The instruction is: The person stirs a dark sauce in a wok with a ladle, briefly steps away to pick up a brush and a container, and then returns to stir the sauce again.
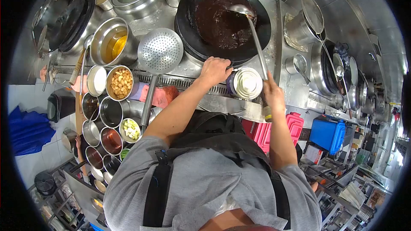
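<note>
A black wok (182,10) with dark brown, glossy sauce (218,28) in it sits on the steel stove. My left hand (215,72) is closed at the wok's near rim, fingers curled over its dark handle. Lower right, my right hand (274,95) grips the long handle of a metal ladle (257,40). The ladle's bowl rests in the sauce toward the wok's far right side. Between my hands stands a large tin can (248,83), close to the right wrist. Left of the wok lies a perforated strainer (160,50), its handle pointing toward me.
Steel pots (113,40) with liquids stand at the left. Below them are several containers, one holding browned chunks (121,83), another chopped scallion (131,129). At right are a mesh skimmer (312,13), a small pot (295,64) and stacked pans (323,66). Red crates (295,126) sit below.
</note>
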Action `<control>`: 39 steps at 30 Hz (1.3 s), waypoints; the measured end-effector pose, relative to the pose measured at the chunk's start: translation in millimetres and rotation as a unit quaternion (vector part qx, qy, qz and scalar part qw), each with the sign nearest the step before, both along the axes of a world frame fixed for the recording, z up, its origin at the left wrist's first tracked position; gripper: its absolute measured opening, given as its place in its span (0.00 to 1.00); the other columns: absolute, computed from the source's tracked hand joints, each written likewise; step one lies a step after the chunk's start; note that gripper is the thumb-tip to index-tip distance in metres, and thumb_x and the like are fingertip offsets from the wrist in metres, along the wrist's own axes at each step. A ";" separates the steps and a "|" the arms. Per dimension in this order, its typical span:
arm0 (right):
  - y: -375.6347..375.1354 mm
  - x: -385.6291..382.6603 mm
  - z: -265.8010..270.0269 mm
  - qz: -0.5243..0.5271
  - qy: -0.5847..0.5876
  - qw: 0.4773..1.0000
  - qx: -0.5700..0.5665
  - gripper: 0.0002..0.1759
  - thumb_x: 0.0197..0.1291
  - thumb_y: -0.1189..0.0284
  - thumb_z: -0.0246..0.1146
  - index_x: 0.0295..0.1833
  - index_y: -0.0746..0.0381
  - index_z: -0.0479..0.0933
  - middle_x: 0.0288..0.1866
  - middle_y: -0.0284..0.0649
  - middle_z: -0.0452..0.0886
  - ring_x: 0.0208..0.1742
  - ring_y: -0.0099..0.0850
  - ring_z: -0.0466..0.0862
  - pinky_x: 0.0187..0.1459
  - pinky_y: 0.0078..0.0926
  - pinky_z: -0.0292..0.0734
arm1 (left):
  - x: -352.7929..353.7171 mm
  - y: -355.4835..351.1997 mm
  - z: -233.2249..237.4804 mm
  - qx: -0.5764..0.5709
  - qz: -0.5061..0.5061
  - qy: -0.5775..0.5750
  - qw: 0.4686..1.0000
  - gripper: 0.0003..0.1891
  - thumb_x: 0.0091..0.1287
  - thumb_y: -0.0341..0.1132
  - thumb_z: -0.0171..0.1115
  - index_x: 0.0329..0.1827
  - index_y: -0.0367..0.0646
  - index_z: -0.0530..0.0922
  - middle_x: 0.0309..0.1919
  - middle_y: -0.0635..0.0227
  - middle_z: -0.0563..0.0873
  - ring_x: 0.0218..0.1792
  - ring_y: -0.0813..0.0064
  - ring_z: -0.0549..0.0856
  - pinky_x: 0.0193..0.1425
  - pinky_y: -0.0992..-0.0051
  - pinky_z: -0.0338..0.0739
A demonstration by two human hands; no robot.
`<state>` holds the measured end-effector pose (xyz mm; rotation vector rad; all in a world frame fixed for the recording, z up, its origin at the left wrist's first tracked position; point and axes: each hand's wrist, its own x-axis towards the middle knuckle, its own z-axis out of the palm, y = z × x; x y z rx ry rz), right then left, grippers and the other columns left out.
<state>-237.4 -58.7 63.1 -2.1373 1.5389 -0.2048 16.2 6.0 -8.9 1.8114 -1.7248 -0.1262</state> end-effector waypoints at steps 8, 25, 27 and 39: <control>26.0 -92.3 93.0 0.034 0.026 0.999 0.007 0.27 0.64 0.73 0.66 0.69 0.51 0.75 0.39 0.47 0.87 0.35 0.25 0.82 0.41 0.28 0.79 | -1.6 -1.2 4.2 0.020 0.009 0.015 1.000 0.13 0.62 0.45 0.66 0.30 0.44 0.81 0.30 0.63 0.88 0.37 0.62 0.87 0.47 0.61 0.77; 25.5 36.5 -32.6 0.091 -0.054 0.994 -0.004 0.27 0.70 0.68 0.56 0.74 0.57 0.65 0.39 0.62 0.82 0.43 0.59 0.83 0.45 0.53 0.75 | -2.1 -0.7 3.5 0.005 0.010 0.002 1.000 0.13 0.60 0.45 0.66 0.30 0.44 0.81 0.30 0.62 0.88 0.36 0.61 0.87 0.46 0.60 0.78; 10.1 34.0 -35.3 0.074 -0.020 0.996 -0.039 0.27 0.71 0.66 0.55 0.74 0.56 0.65 0.38 0.64 0.81 0.42 0.60 0.83 0.45 0.56 0.74 | -1.1 -0.7 5.4 0.023 0.005 0.003 1.000 0.12 0.60 0.45 0.67 0.31 0.44 0.82 0.30 0.62 0.88 0.37 0.61 0.87 0.46 0.60 0.78; 36.6 -89.7 86.9 0.006 0.025 0.999 0.037 0.26 0.65 0.70 0.65 0.69 0.53 0.74 0.46 0.52 0.87 0.50 0.39 0.89 0.52 0.33 0.80 | -3.0 -1.4 2.5 0.027 0.017 0.013 0.999 0.13 0.61 0.45 0.67 0.31 0.44 0.82 0.31 0.62 0.88 0.38 0.62 0.87 0.48 0.62 0.77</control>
